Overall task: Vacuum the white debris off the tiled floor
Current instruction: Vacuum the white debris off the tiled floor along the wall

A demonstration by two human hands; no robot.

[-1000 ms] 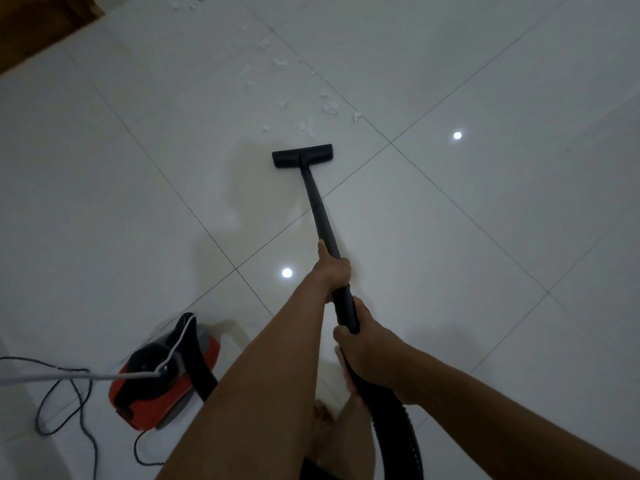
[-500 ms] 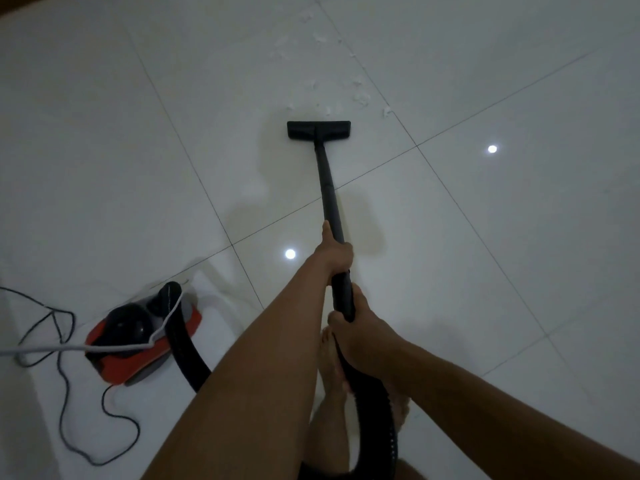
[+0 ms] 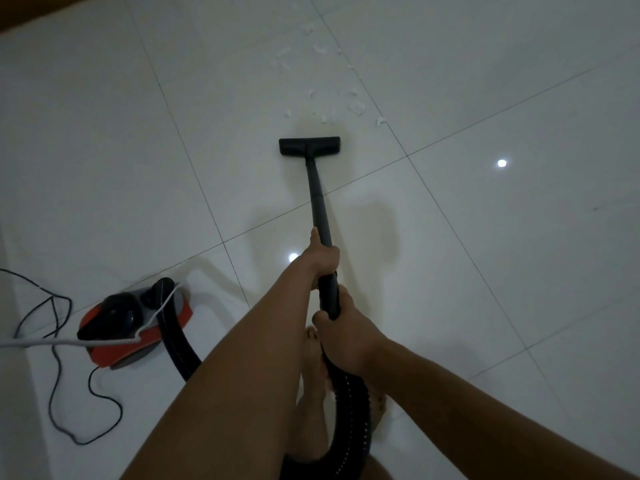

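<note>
Debris (image 3: pixel 356 105) of white flakes is what the task concerns, and it lies far from the person, in the upper centre of the frame; the description is taken from near to far.

Nearest, at the lower centre, a ribbed black hose (image 3: pixel 349 410) is seen curving past bare feet; it is judged flexible and light. It is met by the right hand (image 3: pixel 346 337), whose fingers are wrapped closed around the base of the wand (image 3: pixel 318 199). Just above, the left hand (image 3: pixel 320 258) is closed around the same tube, thumb laid along it. The wand is a smooth, rigid black tube, judged light and best steered by this two-handed hold, low hand pushing and upper hand guiding.

At the lower left, a red and black canister (image 3: pixel 131 327) sits on the floor (image 3: pixel 104 133), with a thin dark cable (image 3: pixel 59 393) looping loosely beside it and a pale cord (image 3: pixel 69 341) stretched across it.

Further out, the flat, wide floor head (image 3: pixel 309 147) rests on the glossy tile near the centre. The tiles are large, pale and reflective, divided by thin grout lines, so easy gliding is expected.

Beyond the head, just past its front edge, the scraps are scattered upward along a grout line. They look thin, torn and nearly weightless, likely paper or foam; suction should lift them, though a quick push might scatter them.
</note>
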